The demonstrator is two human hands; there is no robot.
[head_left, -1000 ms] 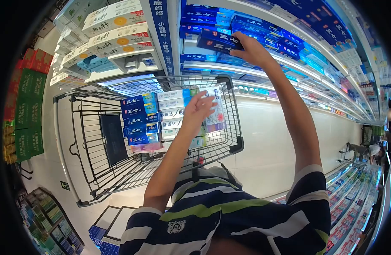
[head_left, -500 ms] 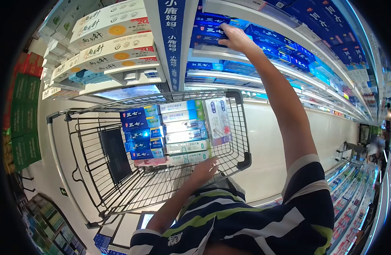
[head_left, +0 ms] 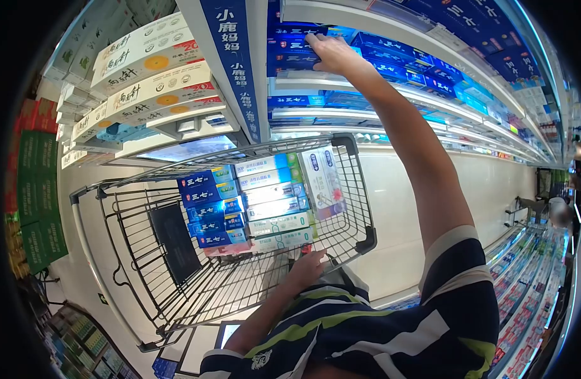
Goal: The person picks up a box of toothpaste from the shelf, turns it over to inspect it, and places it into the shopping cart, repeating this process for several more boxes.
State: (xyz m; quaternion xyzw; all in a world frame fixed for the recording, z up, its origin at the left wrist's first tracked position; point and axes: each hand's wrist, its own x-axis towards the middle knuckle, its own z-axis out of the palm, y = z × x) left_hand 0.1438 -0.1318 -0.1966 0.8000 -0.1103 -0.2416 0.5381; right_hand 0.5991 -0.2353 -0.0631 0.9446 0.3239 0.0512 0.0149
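My right hand (head_left: 338,55) reaches up to the shelf, its fingers and thumb pressed around the end of a blue toothpaste box (head_left: 291,48) in a stack. Which box edges it grips is partly hidden. Low in front of my body, my left hand (head_left: 308,270) is curled at the near rim of the wire shopping cart (head_left: 370,208). In the cart, blue toothpaste boxes (head_left: 205,194) lie in a column beside white and pale green boxes (head_left: 265,177). Farther right stands a white box with a floral print (head_left: 325,180).
To the left, large white and orange boxes (head_left: 154,60) are stacked on another shelf. A blue sign post (head_left: 230,47) divides the two shelves. Green cartons (head_left: 41,164) stand at far left. Shelves of packaged goods (head_left: 524,284) line the right side.
The view has shifted slightly, so the shelves sit further left. My right hand stays at the blue toothpaste boxes. My left hand has drawn a little nearer my body, its fingers more curled.
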